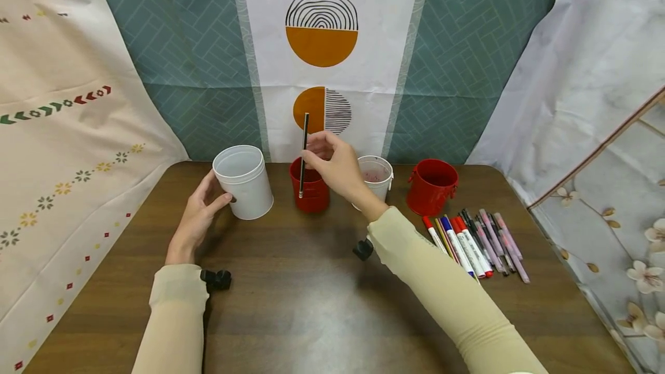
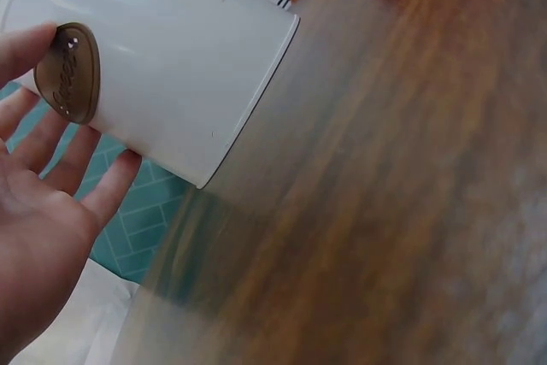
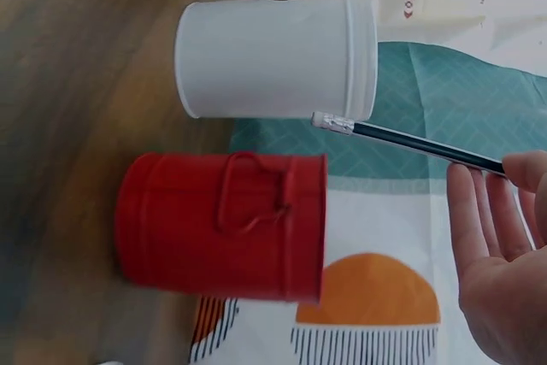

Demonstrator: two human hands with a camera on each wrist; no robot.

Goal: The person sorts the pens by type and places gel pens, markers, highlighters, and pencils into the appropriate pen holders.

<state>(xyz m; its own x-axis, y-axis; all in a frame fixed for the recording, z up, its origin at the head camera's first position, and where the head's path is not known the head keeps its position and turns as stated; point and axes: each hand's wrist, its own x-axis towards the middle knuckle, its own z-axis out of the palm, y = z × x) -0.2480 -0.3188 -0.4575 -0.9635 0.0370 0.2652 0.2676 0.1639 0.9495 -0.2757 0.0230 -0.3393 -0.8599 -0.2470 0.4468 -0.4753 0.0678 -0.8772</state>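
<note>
My left hand [image 1: 196, 217] grips a tall white bucket [image 1: 249, 195] from its left side, the thumb on its front. In the left wrist view the thumb lies at a brown oval label [image 2: 70, 74] on its wall, fingers along the side. My right hand [image 1: 337, 169] pinches a dark pencil [image 1: 304, 152] near its upper part, eraser end down. The pencil overlaps a small red bucket [image 1: 313, 199] in the head view. In the right wrist view its eraser [image 3: 333, 122] shows beside the white bucket's rim, higher than the red bucket's.
A smaller white bucket [image 1: 375, 172] stands partly behind the right wrist, and a second red bucket [image 1: 432, 189] stands farther right. Several markers [image 1: 462, 244] and lilac pens [image 1: 501, 241] lie in front of it. A patterned curtain [image 1: 332, 79] hangs behind the wooden table [image 1: 291, 305].
</note>
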